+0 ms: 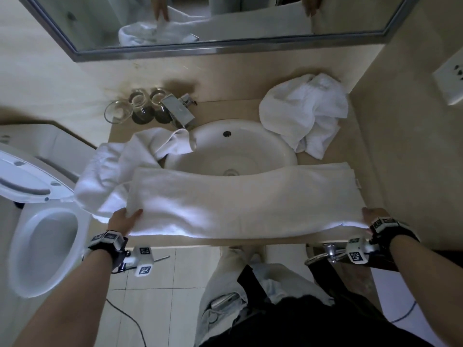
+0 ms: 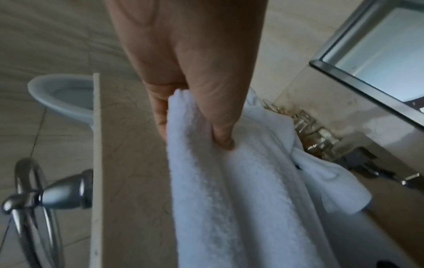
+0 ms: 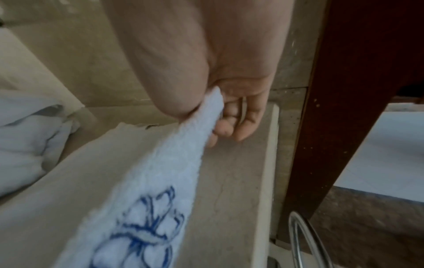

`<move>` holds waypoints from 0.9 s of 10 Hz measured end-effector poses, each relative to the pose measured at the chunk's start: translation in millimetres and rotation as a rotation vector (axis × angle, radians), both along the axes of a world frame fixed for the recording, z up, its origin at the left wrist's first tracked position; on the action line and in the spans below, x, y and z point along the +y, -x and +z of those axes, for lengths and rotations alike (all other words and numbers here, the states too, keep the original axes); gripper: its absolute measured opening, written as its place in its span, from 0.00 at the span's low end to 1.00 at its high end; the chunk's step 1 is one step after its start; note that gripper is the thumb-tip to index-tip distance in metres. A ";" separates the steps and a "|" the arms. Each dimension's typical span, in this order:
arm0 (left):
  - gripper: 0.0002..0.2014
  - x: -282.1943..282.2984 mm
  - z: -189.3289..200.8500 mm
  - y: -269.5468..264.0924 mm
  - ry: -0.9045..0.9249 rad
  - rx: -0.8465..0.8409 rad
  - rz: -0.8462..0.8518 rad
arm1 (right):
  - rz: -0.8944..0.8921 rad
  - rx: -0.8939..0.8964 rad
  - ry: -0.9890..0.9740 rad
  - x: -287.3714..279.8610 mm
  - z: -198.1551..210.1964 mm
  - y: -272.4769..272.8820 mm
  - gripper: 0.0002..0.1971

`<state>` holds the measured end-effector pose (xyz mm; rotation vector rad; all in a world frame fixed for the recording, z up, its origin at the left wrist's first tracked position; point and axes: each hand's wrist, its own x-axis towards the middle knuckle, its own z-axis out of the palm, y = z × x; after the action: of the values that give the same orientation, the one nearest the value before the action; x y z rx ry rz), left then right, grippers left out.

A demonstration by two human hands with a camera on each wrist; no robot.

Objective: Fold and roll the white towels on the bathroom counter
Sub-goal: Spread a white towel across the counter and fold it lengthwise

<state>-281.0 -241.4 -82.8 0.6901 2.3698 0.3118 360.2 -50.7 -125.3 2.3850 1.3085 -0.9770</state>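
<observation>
A long white towel (image 1: pixel 238 201) lies folded lengthwise across the front of the counter (image 1: pixel 363 156), bridging the sink (image 1: pixel 240 146). My left hand (image 1: pixel 125 219) pinches its near left corner, thumb on top of the towel (image 2: pixel 229 190). My right hand (image 1: pixel 373 216) pinches the near right corner, where the towel (image 3: pixel 146 190) shows blue embroidery. A second white towel (image 1: pixel 120 166) lies crumpled at the left, partly under the folded one. A third towel (image 1: pixel 305 113) sits bunched at the back right.
Three glasses (image 1: pixel 136 106) and a chrome faucet (image 1: pixel 178 111) stand behind the sink. A toilet (image 1: pixel 45 244) with raised lid is on the left. A mirror (image 1: pixel 200 21) hangs above. A chrome towel ring (image 1: pixel 330 254) hangs below the counter's front edge.
</observation>
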 end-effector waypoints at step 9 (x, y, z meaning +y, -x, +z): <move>0.16 -29.4 -8.0 3.3 -0.135 -0.036 0.308 | -0.320 0.605 -0.102 -30.7 -13.3 -47.9 0.16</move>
<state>-284.3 -270.9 -90.8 0.3728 2.4348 0.6148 408.1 -81.4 -138.6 2.5263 1.1753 -1.8770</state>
